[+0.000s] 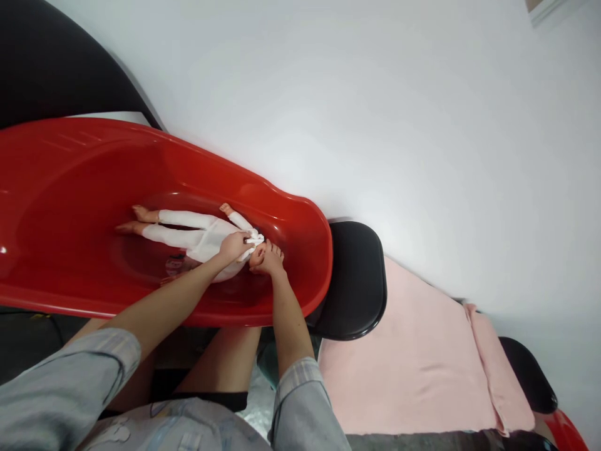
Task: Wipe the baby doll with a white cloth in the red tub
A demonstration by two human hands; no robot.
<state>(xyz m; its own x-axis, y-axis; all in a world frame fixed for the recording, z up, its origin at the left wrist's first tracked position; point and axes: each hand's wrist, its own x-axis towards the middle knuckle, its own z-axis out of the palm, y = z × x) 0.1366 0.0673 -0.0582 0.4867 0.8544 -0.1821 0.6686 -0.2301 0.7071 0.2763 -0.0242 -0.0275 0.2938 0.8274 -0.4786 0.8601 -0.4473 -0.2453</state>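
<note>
- Doll (206, 243): lies flat in the red tub (291, 213) (feet away from the hands).
- Left hand (233, 245): fingers pinch the white suit (178, 219) at the collar.
- Right hand (268, 258): curled, apparently cupping the head.
- Handling: likely light, with stiff limbs and soft cloth; grip the torso.

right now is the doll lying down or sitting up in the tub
Lying down: the doll stretches flat along the tub floor, legs straight out, left hand at its collar.
</note>
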